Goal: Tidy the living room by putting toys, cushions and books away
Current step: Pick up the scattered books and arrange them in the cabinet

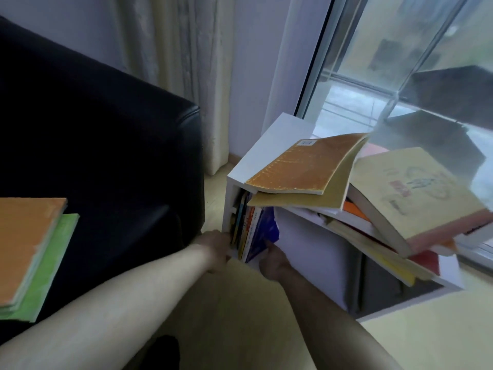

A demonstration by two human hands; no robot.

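Note:
A low white shelf (256, 153) stands on the floor by the window. Several books (244, 225) stand upright in its left compartment, the outermost a purple book (264, 231). My left hand (217, 247) reaches to the left side of that row, its fingers hidden behind the shelf edge. My right hand (272, 260) holds the purple book from the right, thumb up against its cover. On top of the shelf lie an orange-brown book (301, 166) and a thick cream book (416, 193), both overhanging a loose pile. An orange book (26, 244) lies on a green book (56, 263) on the sofa.
The black leather sofa (106, 156) fills the left, close to the shelf, with a narrow strip of floor (240, 316) between them. A curtain (186, 62) hangs behind. A glass window (400, 62) runs along the right. The shelf's right compartment holds leaning books.

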